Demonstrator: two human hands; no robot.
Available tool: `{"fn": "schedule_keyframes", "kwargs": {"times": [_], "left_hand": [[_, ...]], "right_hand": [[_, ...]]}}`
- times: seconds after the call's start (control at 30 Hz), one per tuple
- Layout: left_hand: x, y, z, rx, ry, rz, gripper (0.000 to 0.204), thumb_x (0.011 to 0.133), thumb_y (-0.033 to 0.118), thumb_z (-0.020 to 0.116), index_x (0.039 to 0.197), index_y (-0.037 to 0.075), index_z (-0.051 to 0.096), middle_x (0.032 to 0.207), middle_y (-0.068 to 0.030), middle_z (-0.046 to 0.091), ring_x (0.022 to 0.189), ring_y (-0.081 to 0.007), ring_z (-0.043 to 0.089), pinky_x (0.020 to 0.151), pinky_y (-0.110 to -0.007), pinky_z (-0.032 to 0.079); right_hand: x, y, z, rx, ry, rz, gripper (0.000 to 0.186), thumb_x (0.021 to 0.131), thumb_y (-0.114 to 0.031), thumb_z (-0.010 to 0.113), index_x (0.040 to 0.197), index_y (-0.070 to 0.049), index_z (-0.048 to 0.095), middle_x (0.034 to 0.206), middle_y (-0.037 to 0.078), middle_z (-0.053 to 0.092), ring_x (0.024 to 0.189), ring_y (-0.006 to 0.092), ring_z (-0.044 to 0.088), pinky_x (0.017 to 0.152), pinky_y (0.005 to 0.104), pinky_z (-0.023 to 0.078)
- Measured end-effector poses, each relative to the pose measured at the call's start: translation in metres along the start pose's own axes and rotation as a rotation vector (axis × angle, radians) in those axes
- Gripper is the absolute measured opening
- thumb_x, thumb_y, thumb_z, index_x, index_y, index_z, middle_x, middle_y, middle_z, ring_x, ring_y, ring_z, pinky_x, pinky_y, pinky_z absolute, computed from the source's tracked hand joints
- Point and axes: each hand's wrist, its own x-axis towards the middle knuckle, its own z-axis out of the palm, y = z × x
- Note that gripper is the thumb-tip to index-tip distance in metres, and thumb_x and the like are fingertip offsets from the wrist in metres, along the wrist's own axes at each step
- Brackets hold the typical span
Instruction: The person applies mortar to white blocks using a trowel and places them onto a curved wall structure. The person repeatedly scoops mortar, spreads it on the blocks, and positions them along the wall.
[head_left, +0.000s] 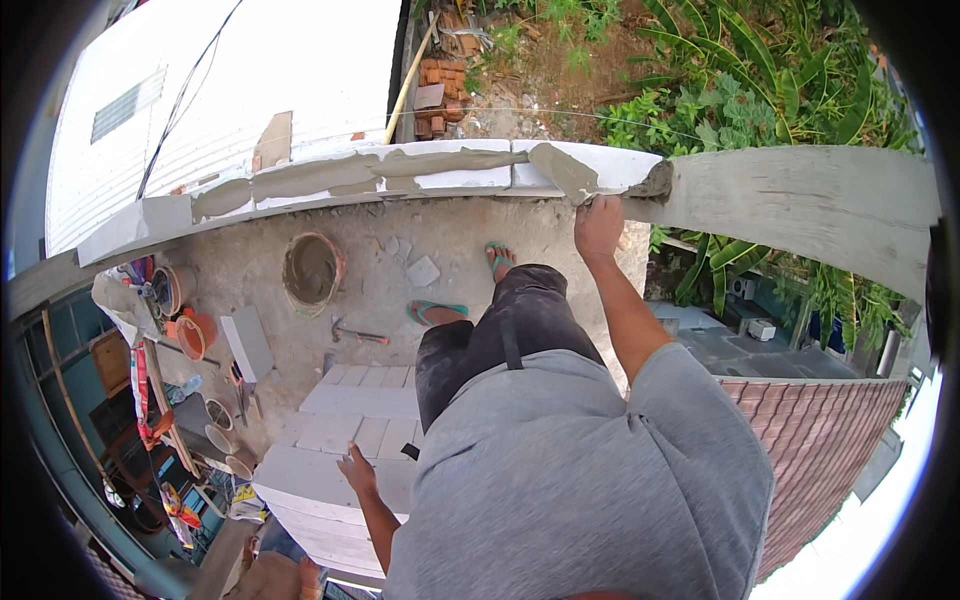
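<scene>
Grey mortar (320,175) coats stretches of a white block wall (462,180) running from 10 to 1 o'clock. At 1 o'clock, a worker's right hand (600,228) is closed in a fist around a trowel (565,173), its handle hidden by the fingers and its mortar-smeared blade over the top of the wall. At 7 o'clock, the left hand (358,472) is loosely open with fingers apart, gripping nothing, over a stack of pale blocks (325,432); whether it touches them cannot be told. On the concrete floor, a round bucket (341,270) of mortar stands at 9 o'clock, with a hammer (360,336) lying nearby toward the worker's sandals (437,311). Green plants (780,80) fill 2 o'clock; a reddish tiled roof (815,430) slopes at 4.
</scene>
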Motion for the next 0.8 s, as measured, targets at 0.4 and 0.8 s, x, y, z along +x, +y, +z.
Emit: {"fn": "schedule_keyframes", "kwargs": {"times": [0.4, 0.8], "left_hand": [[0.047, 0.020, -0.054, -0.040, -0.041, 0.210, 0.098, 0.103, 0.066, 0.045, 0.160, -0.011, 0.025, 0.170, -0.0280, 0.023, 0.158, -0.0397, 0.024, 0.128, -0.042, 0.021], [0.128, -0.075, -0.051, -0.008, -0.189, 0.112, 0.102, 0.101, 0.069, 0.047, 0.157, -0.014, 0.027, 0.164, -0.0280, 0.036, 0.155, -0.0409, 0.029, 0.128, -0.042, 0.022]], "right_hand": [[-0.130, -0.025, 0.050, 0.208, -0.225, 0.209, 0.041, 0.103, -0.030, 0.060, 0.121, 0.007, 0.056, 0.122, 0.028, 0.060, 0.111, 0.0459, 0.062, 0.094, 0.0546, 0.051], [-0.102, -0.323, 0.030, 0.470, -0.435, -0.249, 0.044, 0.103, -0.030, 0.056, 0.135, -0.001, 0.055, 0.124, 0.028, 0.059, 0.113, 0.0482, 0.062, 0.095, 0.0566, 0.051]]}}
